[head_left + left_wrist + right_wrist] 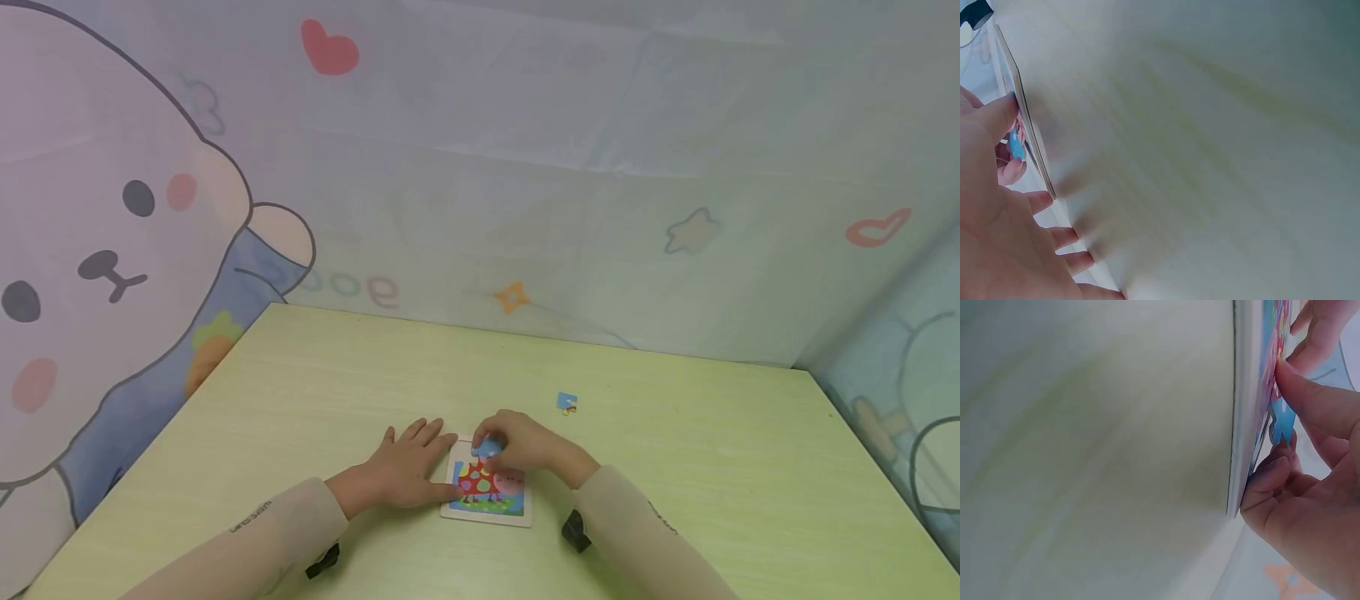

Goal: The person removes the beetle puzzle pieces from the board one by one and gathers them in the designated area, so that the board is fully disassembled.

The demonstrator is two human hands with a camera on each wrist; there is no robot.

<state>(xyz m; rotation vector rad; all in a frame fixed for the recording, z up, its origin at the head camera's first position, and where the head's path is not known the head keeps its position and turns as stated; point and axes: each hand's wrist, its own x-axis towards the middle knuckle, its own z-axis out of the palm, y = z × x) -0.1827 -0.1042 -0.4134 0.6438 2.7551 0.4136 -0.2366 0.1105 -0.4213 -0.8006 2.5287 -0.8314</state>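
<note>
- While a white cartoon animal in blue [82, 192] fills the left of the printed cloth backdrop [480, 208], the pale green, rectangular bench [337, 358] spreads out below it.
- A cream fabric sleeve [262, 533] reaches in from the lower left, with a small black object [322, 561] under its cuff.
- The left hand [405, 471] lies palm down with its grip wide, fingers straight and spread; its thumb rests on the left edge of the puzzle and its index fingertip is at the upper left corner.
- The square, pale-rimmed picture puzzle [491, 521] is flat on the bench between the two hands, showing a red body with coloured spots, a pink head and green grass.
- Over its upper part, a light blue puzzle piece [489, 448] sits tilted.
- The right hand [525, 442] has a narrow grip, pinching that blue piece between thumb and fingers.
- Farther back and to the right, a small, mostly blue loose piece [566, 402] lies on the bench, apart from the puzzle.
</note>
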